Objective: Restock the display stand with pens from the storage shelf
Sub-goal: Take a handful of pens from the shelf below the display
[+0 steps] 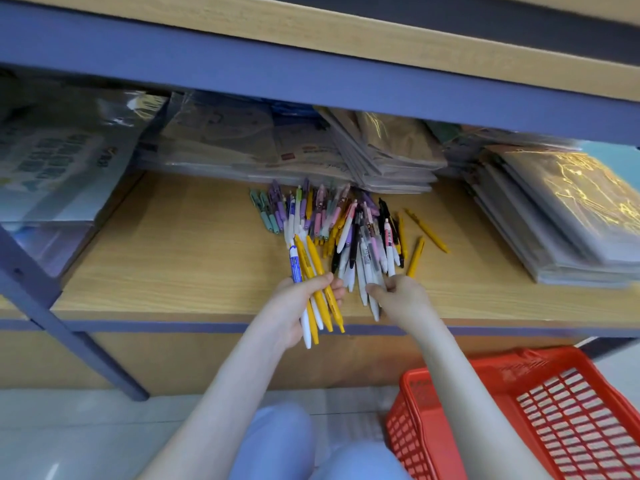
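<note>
Red basket [485,367] on floor [69,427], loose pens [346,223] on wooden shelf [173,254]

Close head view down onto shelf [173,254]

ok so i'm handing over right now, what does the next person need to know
Left hand grips a bundle of yellow and white plastic pens.
Right hand pinches white pens at the near edge of the mixed-colour pen pile on the wooden storage shelf.
Red plastic mesh basket on the floor shows no pens.
Left: finish gathering, carry to display stand, out of view.
</note>
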Motion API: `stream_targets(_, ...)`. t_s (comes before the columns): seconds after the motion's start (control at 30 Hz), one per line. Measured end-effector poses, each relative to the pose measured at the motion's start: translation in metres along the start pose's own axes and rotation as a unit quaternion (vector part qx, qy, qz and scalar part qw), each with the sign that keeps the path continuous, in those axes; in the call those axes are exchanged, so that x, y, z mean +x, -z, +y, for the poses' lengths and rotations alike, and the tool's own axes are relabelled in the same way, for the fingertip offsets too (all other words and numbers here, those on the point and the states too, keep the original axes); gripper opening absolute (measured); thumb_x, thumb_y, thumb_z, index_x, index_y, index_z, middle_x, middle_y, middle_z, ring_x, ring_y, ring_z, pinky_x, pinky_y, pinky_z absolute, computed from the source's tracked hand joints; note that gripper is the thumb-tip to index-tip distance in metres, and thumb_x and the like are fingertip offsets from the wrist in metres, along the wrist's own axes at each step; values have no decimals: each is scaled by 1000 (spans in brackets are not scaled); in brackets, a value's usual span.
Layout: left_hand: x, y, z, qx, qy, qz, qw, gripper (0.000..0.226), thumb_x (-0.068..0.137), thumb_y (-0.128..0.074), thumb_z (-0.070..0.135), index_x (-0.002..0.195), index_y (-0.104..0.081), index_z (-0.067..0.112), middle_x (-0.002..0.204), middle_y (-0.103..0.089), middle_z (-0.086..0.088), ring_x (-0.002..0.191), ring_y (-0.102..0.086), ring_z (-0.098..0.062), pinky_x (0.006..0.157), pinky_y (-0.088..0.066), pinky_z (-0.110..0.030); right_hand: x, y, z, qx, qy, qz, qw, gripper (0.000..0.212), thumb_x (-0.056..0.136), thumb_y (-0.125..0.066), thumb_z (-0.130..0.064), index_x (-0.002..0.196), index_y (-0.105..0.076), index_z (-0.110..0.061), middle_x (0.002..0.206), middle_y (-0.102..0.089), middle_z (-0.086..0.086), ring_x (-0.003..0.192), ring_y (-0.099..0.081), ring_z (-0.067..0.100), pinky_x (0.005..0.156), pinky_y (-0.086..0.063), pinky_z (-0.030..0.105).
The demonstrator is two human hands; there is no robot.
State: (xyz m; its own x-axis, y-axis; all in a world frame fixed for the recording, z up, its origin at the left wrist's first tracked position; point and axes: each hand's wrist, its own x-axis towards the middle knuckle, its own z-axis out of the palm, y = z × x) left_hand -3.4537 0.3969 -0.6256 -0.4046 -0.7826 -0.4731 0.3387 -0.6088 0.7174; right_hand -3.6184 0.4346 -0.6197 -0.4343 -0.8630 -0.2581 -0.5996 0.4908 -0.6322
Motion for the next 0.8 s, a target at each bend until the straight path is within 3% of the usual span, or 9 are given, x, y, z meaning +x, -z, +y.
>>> stream_targets(0.3,2,-15,-13,1,-6,2,1000,11,90,-62,3,98,-63,-3,90,-72,-18,79,-72,-25,74,-60,-35,5,3,-3,13,-13,-15,1000,24,94,-53,-23,78,-50,-6,66,-42,6,54,-38,18,52,-30,27)
stream_targets(0.43,0,-14,-12,11,-19,2,1000,17,89,-63,4,103,-63,-6,97,-72,-21,85,-72,-27,71,-60,-34,-5,5,1,102,-15,-13,995,31,96,-49,-20,107,-59,8,71,-50,19,65,-49,28,65,-40,31)
stream_targets(0.47,-1,-14,-11,15,-24,0,1000,20,89,-63,4,106,-62,-6,99,-71,-22,87,-72,-27,71,-60,-34,-9,8,3,121,-13,-10,993,34,97,-48,-20,113,-56,8,103,-57,33,69,-52,32,70,-44,33)
stream_targets(0.5,-1,-14,-10,17,-30,-3,999,22,89,-64,5,108,-62,-7,100,-71,-22,90,-72,-28,72,-60,-34,-14,11,6,132,-7,-6,991,34,98,-47,-21,114,-55,8,79,-37,-1,70,-52,33,68,-36,28)
stream_targets(0.53,-1,-14,-9,17,-35,-5,999,24,89,-64,5,109,-62,-7,100,-71,-21,92,-71,-28,72,-60,-34,-19,14,9,141,5,-3,990,32,99,-46,-22,111,-56,6,73,-51,22,69,-52,31,68,-47,33)
stream_targets(0.57,-1,-15,-9,15,-40,-6,999,25,88,-64,5,111,-62,-7,100,-71,-21,92,-71,-28,73,-60,-33,-23,16,10,155,25,-8,988,29,99,-46,-23,106,-59,3,71,-49,20,68,-51,29,78,-50,39)
stream_targets(0.6,0,-17,-8,13,-43,-8,999,26,88,-64,4,112,-61,-8,101,-71,-21,92,-71,-27,72,-60,-33,-28,18,10,168,50,-20,984,26,99,-46,-22,101,-61,-2,67,-50,9,66,-51,21,64,-41,26)
stream_targets(0.67,0,-21,-8,14,-45,-19,999,26,89,-64,4,113,-61,-7,99,-72,-20,88,-72,-26,69,-60,-32,-35,17,7,183,85,-65,977,20,99,-45,-21,96,-65,-19,65,-56,-14,64,-52,0,66,-38,19)
stream_targets(0.8,0,-22,-11,14,-76,-2,997,23,87,-66,7,108,-64,-1,97,-71,-17,88,-70,-27,72,-59,-37,-34,3,-2,163,134,-104,972,28,100,-44,-23,73,-53,-24,64,-48,-5,61,-46,9,70,-37,29)
